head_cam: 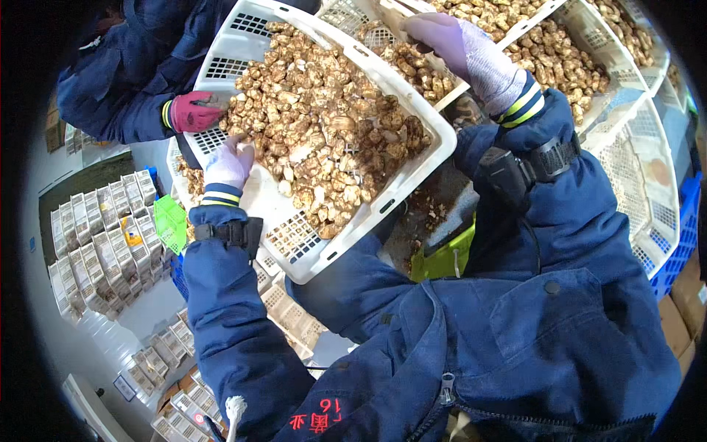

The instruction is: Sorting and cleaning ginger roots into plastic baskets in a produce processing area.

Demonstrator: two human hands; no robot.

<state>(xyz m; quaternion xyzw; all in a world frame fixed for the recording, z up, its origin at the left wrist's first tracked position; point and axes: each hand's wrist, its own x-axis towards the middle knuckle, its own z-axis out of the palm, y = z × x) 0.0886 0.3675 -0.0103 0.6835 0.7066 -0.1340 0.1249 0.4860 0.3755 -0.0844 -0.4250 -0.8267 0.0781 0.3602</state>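
A white perforated plastic crate is tilted before me, with a heap of small brown-and-white mushrooms spread over its base. My left hand, in a pale lilac knit glove, lies inside its near left part, fingertips at the edge of the heap. Whether those fingers pinch a mushroom is hard to make out. Gloved the same way, my right hand is above a second white crate at the upper right, where more mushrooms lie. Its fingers curl downward, and their tips are partly hidden.
Another person's red-gloved hand touches the heap from the left. Sorted mushrooms fill white crates at the upper right, near an open-topped white crate on a blue one. A yellow-green container sits below. Stacked crates stand left.
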